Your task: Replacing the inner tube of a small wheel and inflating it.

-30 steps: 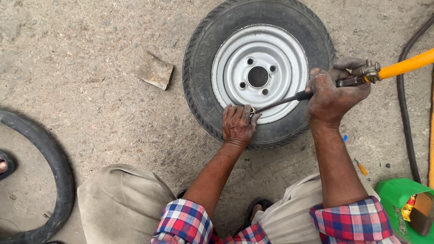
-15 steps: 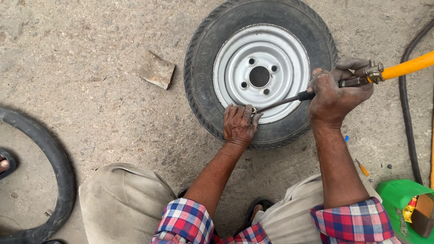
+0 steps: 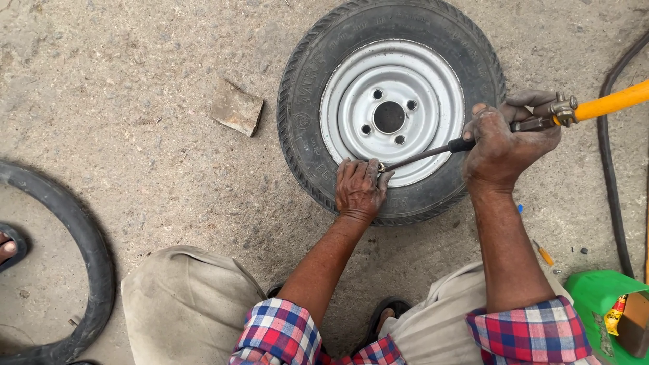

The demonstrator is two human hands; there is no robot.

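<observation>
Nearest the camera: both forearms extend from checked red, blue and white sleeves [image 3: 280, 334] over knees in beige trousers [image 3: 186, 304]. A sandalled foot [image 3: 385, 318] shows between the knees on the concrete ground [image 3: 135, 101].

The left hand [image 3: 359, 189] lies palm down on the near sidewall of the tyre, fingers curled together at the rim edge, pinching the tip of the air nozzle [image 3: 422, 155] where it meets the wheel. What lies under the fingertips is hidden.

The right hand [image 3: 503, 145] is closed in a full grip around the handle of the air nozzle, over the right side of the tyre. A brass fitting [image 3: 562, 108] joins the handle to a yellow hose [image 3: 612, 101] running off the right edge.

The tyre [image 3: 304, 115] lies flat on the ground in front of the person, fitted on a grey steel wheel [image 3: 419, 81] with four bolt holes and a centre hole.

Beyond and aside: a flat stone [image 3: 235, 108] left of the tyre, apart from it; a bare black tyre [image 3: 94, 257] at the left edge; a black hose [image 3: 612, 182] on the right; a green container [image 3: 598, 297] at the lower right.
</observation>
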